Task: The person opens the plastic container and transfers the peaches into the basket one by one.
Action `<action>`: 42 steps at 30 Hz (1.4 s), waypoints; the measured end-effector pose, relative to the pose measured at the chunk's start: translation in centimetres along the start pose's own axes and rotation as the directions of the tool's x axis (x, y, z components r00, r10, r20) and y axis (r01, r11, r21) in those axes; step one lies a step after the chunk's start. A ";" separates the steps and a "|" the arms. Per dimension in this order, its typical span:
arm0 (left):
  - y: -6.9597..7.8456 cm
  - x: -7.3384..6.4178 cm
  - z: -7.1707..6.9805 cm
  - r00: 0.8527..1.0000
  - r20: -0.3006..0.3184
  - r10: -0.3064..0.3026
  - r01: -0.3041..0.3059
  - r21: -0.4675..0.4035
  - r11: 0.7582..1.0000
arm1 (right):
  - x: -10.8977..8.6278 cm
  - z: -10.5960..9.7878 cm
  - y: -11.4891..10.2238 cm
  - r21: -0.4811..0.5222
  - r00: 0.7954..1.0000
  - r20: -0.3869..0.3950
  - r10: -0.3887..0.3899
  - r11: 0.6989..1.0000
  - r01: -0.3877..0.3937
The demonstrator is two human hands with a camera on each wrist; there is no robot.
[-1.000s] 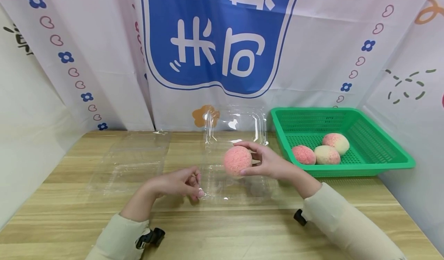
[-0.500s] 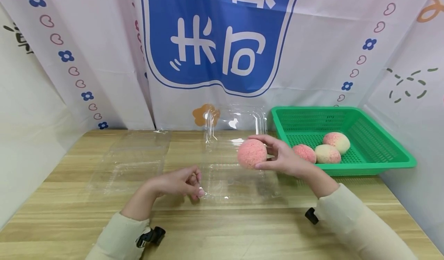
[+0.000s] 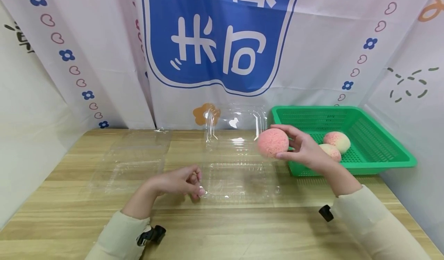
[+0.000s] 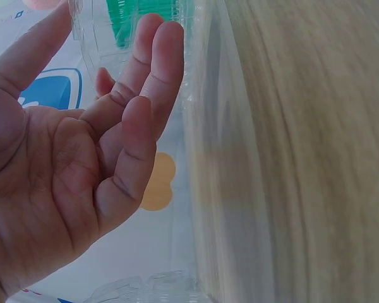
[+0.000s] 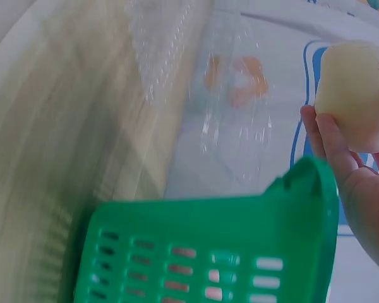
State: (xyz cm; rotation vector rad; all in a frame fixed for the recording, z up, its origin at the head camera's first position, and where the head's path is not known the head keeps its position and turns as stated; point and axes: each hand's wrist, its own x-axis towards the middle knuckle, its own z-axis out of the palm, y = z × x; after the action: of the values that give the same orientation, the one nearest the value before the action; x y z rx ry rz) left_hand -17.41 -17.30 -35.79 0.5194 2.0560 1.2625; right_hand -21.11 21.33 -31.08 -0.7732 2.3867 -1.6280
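Observation:
My right hand (image 3: 303, 146) grips a round pink and cream peach (image 3: 272, 142) in the air, beside the left front corner of the green basket (image 3: 354, 170). In the right wrist view the cream underside of this peach (image 5: 350, 95) shows above the fingers. An opened clear plastic clamshell box (image 3: 236, 179) lies in front of me, its lid standing up at the back. My left hand (image 3: 178, 182) pinches the box's front left corner between thumb and finger; in the left wrist view the other fingers (image 4: 167, 69) are loosely bent. Two peaches (image 3: 337, 142) show inside the basket.
A second opened clear box (image 3: 135, 173) lies on the wooden table (image 3: 222, 229) at the left. Behind the table hangs a white curtain (image 3: 312, 59) with a blue sign print. The basket rim rises close under my right forearm.
My right hand has carried the peach right and upward, from above the clear box to the basket's edge. It now hides one peach in the basket. The left hand has stayed in place.

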 end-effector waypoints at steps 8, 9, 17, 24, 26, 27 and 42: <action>0.1 -0.1 0.0 1.000 -0.006 0.000 0.000 0.008 1.000 | -1.2 -2.0 -0.1 0.002 0.997 -0.054 0.056 0.998 -0.056; 0.1 -0.1 0.0 1.000 -0.005 0.000 0.000 0.009 1.000 | -1.4 -2.3 -0.1 -0.004 0.996 -0.064 0.058 0.998 -0.059; 0.2 -0.1 0.0 1.000 -0.004 -0.004 0.004 0.005 1.000 | -2.6 -4.7 0.8 -0.019 0.992 -0.128 0.020 1.000 -0.023; 0.1 -0.1 0.0 1.000 -0.006 -0.005 0.006 0.015 1.000 | -3.5 -6.9 1.9 0.016 0.982 -0.188 0.019 1.000 -0.016; 0.1 -0.1 0.0 1.000 -0.009 -0.009 0.009 0.022 1.000 | -3.7 -7.5 2.2 0.023 0.978 -0.208 0.033 0.999 -0.029; 0.0 -0.1 0.0 1.000 -0.010 -0.011 0.011 0.022 1.000 | -3.8 -7.8 2.3 0.021 0.975 -0.218 0.038 0.999 -0.035; 0.0 -0.1 0.0 1.000 0.000 -0.012 0.012 0.009 1.000 | -6.0 -12.5 4.5 -0.127 0.917 -0.364 0.162 0.967 -0.222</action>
State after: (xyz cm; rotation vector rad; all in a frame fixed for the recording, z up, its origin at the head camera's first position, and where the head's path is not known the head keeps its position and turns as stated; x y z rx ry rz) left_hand -17.36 -17.35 -35.73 0.5105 2.0629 1.2467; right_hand -22.48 35.82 -31.12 -0.2658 2.7663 -1.6149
